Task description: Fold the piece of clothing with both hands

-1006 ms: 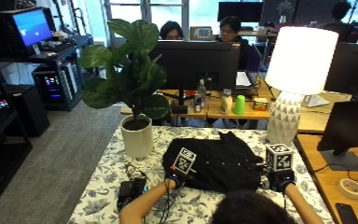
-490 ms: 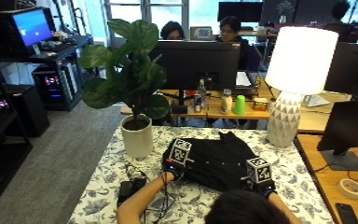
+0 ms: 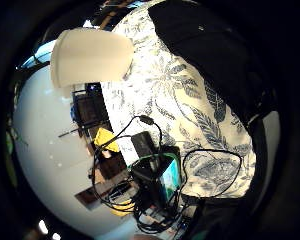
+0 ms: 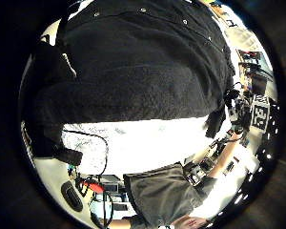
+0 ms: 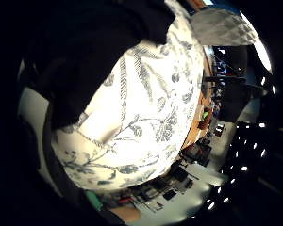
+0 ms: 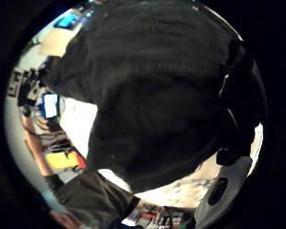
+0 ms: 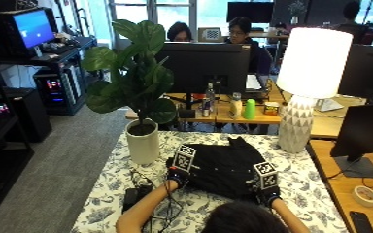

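black shirt [image 7: 228, 167] lies crosswise; sleeve points away

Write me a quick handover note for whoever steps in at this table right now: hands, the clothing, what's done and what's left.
Left hand: at the near left edge of the black shirt; its grip can't be made out.
Right hand: at the shirt's near right corner; grip also unclear.
The shirt lies bunched on the floral tablecloth, between the potted plant and the white lamp, button placket showing in the left thumb side palm view.
Done: both hands are placed at the near hem.
Left: no neat fold shows yet; fold it and square it up.
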The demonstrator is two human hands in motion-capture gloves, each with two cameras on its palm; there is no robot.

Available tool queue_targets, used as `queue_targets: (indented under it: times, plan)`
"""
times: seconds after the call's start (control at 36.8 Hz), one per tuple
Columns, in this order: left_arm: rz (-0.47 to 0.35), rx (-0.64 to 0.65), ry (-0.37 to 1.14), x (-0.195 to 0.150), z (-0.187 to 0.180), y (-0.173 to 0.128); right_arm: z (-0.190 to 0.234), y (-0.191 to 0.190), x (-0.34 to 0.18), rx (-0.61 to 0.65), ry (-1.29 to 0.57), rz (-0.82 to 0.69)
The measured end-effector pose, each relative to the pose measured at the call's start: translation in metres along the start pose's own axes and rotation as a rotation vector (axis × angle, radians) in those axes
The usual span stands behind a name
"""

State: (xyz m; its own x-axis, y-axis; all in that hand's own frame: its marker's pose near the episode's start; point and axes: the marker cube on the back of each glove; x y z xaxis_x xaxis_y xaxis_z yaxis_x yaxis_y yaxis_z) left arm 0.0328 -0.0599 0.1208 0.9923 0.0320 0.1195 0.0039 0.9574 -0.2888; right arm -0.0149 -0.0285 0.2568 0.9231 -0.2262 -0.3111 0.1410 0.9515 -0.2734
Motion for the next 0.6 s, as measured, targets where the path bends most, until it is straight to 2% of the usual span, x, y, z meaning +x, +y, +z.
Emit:
queue_targets:
  times: [0.14,0.35,0.44,0.54,0.6]
  plan:
    - [-0.041,0.026,-0.009,-0.006,0.000,0.003,-0.001,0.018,-0.011,-0.208,-0.052,-0.049]
    - [0.016,0.025,0.020,-0.003,0.002,0.002,-0.001,0.054,-0.014,-0.563,-0.062,-0.094]
    - [0.004,0.034,0.014,-0.003,0.002,0.000,0.010,0.056,-0.014,-0.553,-0.032,-0.095]
    - [-0.021,0.014,0.013,-0.004,0.003,0.001,0.057,0.019,0.000,-0.435,-0.106,-0.154]
    - [-0.022,0.005,0.019,-0.003,0.003,0.001,0.065,0.009,0.004,-0.362,-0.139,-0.150]
